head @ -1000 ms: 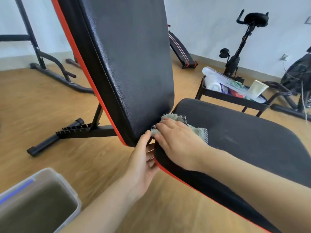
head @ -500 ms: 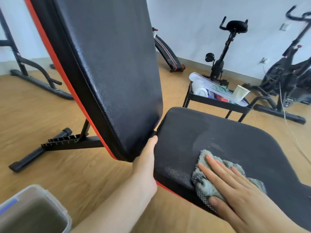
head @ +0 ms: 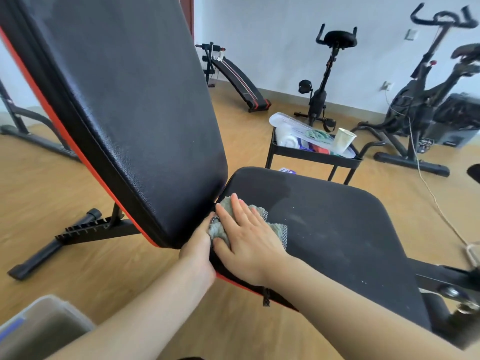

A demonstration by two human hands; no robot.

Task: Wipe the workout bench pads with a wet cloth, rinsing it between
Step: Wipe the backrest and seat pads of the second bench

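A black workout bench with red trim fills the view: its tilted back pad (head: 135,120) rises at the left and its seat pad (head: 337,224) lies flat at the right. A grey-green cloth (head: 278,228) lies on the seat's near-left corner, by the gap between the pads. My right hand (head: 249,235) presses flat on the cloth with straight fingers. My left hand (head: 198,245) rests at the seat's left edge beside the cloth; its fingertips are hidden in the gap.
A clear water tub (head: 39,331) stands on the wooden floor at the bottom left. Behind the seat is a black cart (head: 314,154) with supplies and a paper cup (head: 344,140). Exercise bikes (head: 426,100) and a sit-up bench (head: 239,79) line the back wall.
My right hand has slid the cloth from the seat's near middle back up to the corner by the back pad. My left hand stays at the seat's edge.
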